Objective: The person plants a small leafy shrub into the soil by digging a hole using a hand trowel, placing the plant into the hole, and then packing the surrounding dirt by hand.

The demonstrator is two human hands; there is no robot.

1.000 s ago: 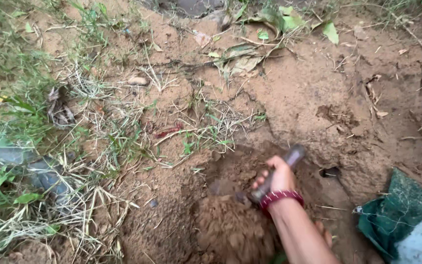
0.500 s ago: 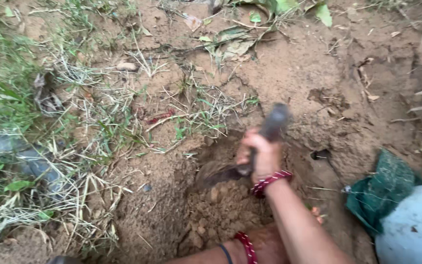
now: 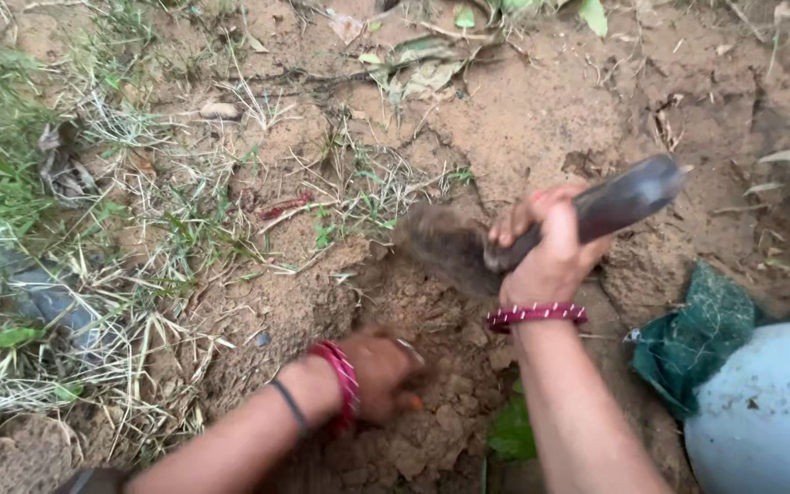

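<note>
Gripping the trowel [image 3: 550,224] tightly, the right hand [image 3: 550,252] holds its blade left, above the hole [image 3: 422,366] where the left hand [image 3: 381,370] rests, fingers hidden.

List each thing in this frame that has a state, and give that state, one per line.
right hand: fingers closed around the digging tool's handle, raised above the hole.
digging tool: gripped, blade blurred and soil-caked.
left hand: down in the hole, resting on loose soil.
hole: partly dug, clods loose inside.
green net cloth: crumpled on the ground.
pale round container: on the ground, only partly in view.
</note>
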